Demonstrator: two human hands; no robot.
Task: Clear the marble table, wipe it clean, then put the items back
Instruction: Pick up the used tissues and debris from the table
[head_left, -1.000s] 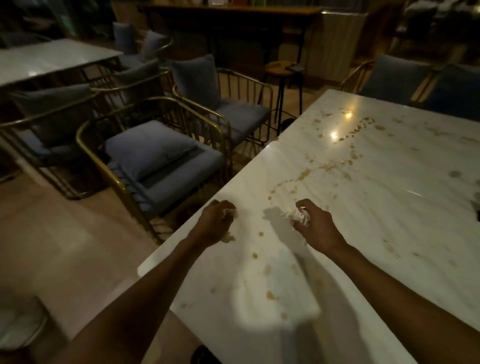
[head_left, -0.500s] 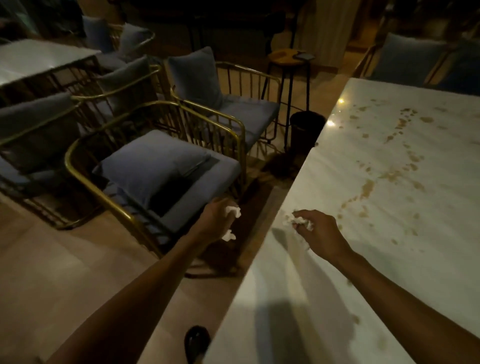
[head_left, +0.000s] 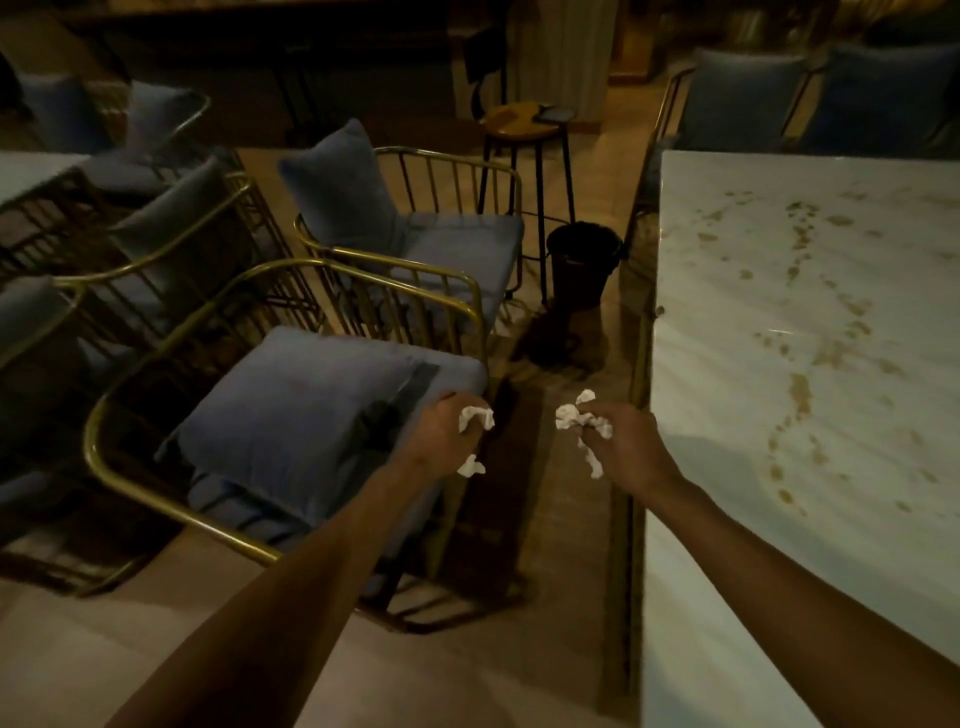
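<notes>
left hand (head_left: 441, 436) and right hand (head_left: 621, 441) clutch tissue wads (head_left: 576, 418) just off the table edge (head_left: 655, 364).

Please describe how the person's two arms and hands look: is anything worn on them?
Both forearms are bare up to the frame's lower edge; no sleeve shows. The left hand and right hand wear no gloves. I see no watch, bracelet or ring, though the light is dim.

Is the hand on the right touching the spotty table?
Apart. In the head view, the right hand, gripping crumpled tissue, hangs over the floor, left of the marble table edge, with floor showing between them.
</notes>
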